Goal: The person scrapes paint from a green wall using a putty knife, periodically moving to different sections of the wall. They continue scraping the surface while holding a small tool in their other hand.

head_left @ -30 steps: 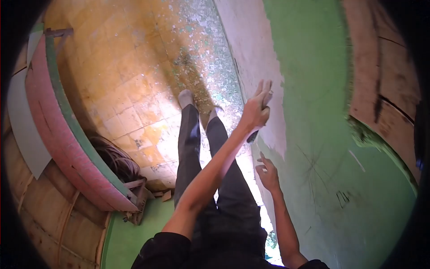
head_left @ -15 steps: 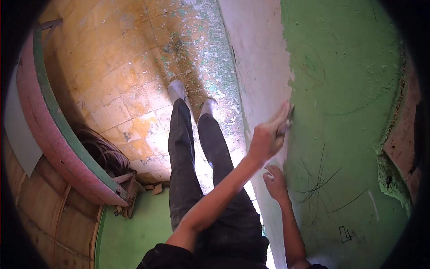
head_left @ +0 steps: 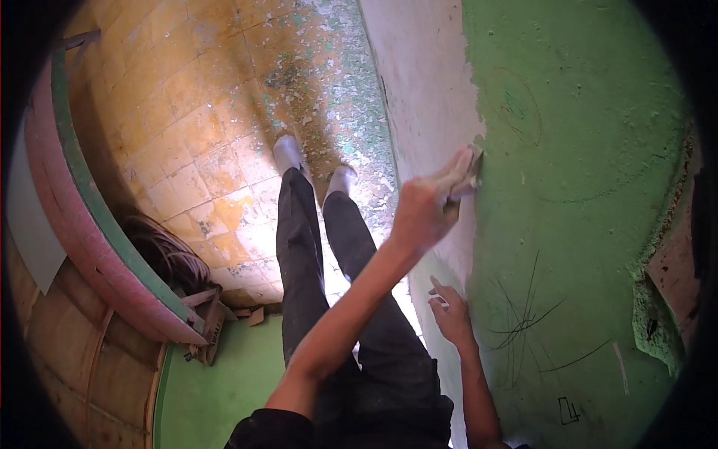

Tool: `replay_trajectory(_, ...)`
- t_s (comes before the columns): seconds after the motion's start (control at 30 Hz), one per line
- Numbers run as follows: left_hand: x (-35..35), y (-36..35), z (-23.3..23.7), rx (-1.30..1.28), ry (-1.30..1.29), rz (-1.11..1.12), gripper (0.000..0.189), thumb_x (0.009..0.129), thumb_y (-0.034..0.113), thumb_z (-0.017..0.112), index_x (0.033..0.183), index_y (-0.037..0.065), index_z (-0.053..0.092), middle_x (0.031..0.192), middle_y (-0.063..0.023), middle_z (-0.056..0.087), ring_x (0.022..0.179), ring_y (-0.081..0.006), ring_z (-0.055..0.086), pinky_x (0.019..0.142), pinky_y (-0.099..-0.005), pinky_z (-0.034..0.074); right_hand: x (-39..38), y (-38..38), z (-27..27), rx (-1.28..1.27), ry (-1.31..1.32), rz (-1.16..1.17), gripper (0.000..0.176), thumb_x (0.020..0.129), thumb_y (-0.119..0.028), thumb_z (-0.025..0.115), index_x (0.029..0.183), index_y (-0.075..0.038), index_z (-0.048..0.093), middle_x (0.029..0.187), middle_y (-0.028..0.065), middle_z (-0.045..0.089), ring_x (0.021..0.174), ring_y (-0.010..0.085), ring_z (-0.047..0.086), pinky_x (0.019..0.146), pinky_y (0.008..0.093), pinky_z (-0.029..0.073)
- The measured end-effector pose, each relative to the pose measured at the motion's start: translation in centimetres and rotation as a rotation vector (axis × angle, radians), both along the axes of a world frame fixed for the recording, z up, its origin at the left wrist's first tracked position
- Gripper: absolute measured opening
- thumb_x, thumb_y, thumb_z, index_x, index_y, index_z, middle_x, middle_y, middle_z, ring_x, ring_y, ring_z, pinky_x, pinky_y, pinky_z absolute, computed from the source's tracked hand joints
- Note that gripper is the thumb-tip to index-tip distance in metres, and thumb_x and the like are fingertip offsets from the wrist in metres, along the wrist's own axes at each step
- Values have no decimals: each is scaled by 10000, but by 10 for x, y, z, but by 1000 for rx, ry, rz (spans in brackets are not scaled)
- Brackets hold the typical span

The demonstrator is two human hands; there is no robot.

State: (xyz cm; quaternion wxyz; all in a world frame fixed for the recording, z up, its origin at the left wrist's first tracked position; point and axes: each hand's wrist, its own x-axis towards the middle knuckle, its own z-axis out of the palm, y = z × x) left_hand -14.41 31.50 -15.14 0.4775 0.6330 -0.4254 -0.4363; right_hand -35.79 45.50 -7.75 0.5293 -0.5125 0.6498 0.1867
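Observation:
My left hand reaches across my body to the wall on the right, its fingers closed round a flat scraper. The scraper's front end meets the ragged line where green paint borders the bare pale strip. Most of the tool is hidden by my fingers. Lower down, my right hand is close against the wall, holding nothing, with its fingers apart and the index finger stretched out.
Paint flakes litter the yellow tiled floor along the wall's foot. To the left stands a curved pink and green panel, with a dark coiled bundle behind it. Broken plaster edges the wall at far right.
My left hand and the scraper have shifted slightly left and up in view along the paint edge. The fingers of my right hand have spread more. The whole view has moved a little.

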Motion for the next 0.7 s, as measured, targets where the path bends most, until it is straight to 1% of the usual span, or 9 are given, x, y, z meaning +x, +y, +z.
replay_trajectory(0.07, 4, -4, -4, -45, -34, 0, 479, 813, -75, 637, 1275, 47, 669, 1266, -177, 649, 808, -259, 757, 661, -338, 602, 2, 1, -1, 8, -3, 10, 508, 918, -48, 595, 1421, -100, 555, 1081, 127, 671, 941, 245, 684, 785, 356, 583)
replay_trajectory(0.17, -22, 20, 2, -35, -3, 66, 536, 797, -85, 628, 1313, 60, 643, 1230, -197, 662, 787, -273, 751, 660, -345, 595, -5, 7, -2, 2, -14, 32, 506, 925, -51, 580, 1428, -96, 547, 1056, 128, 678, 919, 238, 689, 790, 358, 580)
replay_trajectory(0.27, -11, 1, 3, -17, -1, 79, 581, 776, -97, 622, 1335, 65, 623, 1195, -221, 670, 754, -285, 743, 659, -355, 589, -2, 4, 0, 17, -32, 22, 499, 932, -58, 564, 1430, -92, 544, 1037, 129, 683, 888, 234, 693, 792, 355, 576)
replay_trajectory(0.3, 1, -15, -7, 24, -50, 1, 578, 762, -94, 632, 1322, 52, 628, 1174, -229, 674, 739, -282, 741, 653, -359, 585, -2, 4, 2, 29, -21, 18, 498, 934, -58, 561, 1430, -91, 543, 1032, 130, 684, 880, 234, 696, 793, 355, 576)
replay_trajectory(0.37, 12, -23, -6, -31, -98, 10, 571, 760, -92, 638, 1316, 40, 630, 1199, -212, 672, 777, -292, 744, 653, -352, 591, 2, 1, 0, 45, -12, 9, 495, 936, -60, 555, 1430, -88, 543, 1022, 133, 686, 864, 234, 703, 795, 354, 575)
replay_trajectory(0.47, -8, 14, 6, -46, -16, -4, 567, 764, -76, 659, 1316, 49, 633, 1258, -177, 659, 851, -295, 742, 696, -343, 610, -1, 3, -2, 30, -34, 35, 484, 940, -60, 552, 1423, -80, 549, 1019, 136, 688, 869, 237, 711, 798, 357, 575)
replay_trajectory(0.5, -8, 13, 10, -35, -48, -25, 583, 758, -65, 674, 1327, 54, 627, 1299, -158, 642, 859, -295, 744, 716, -343, 617, 0, 1, 1, 47, -28, 22, 481, 941, -61, 551, 1421, -78, 551, 1020, 137, 689, 869, 237, 712, 797, 357, 574)
replay_trajectory(0.63, 22, -8, 0, -3, -109, -185, 560, 781, -43, 677, 1330, 54, 626, 1304, -169, 634, 869, -313, 740, 710, -347, 607, 3, 0, -1, 78, -23, -10, 470, 944, -64, 550, 1413, -75, 559, 1022, 138, 692, 866, 238, 716, 790, 356, 574)
replay_trajectory(0.7, 8, 0, 14, 81, -42, -92, 565, 776, -48, 669, 1329, 60, 629, 1310, -148, 636, 877, -306, 738, 710, -344, 603, 3, 6, 0, 96, -8, -2, 467, 940, -76, 553, 1407, -81, 567, 1017, 149, 691, 876, 251, 711, 800, 365, 577)
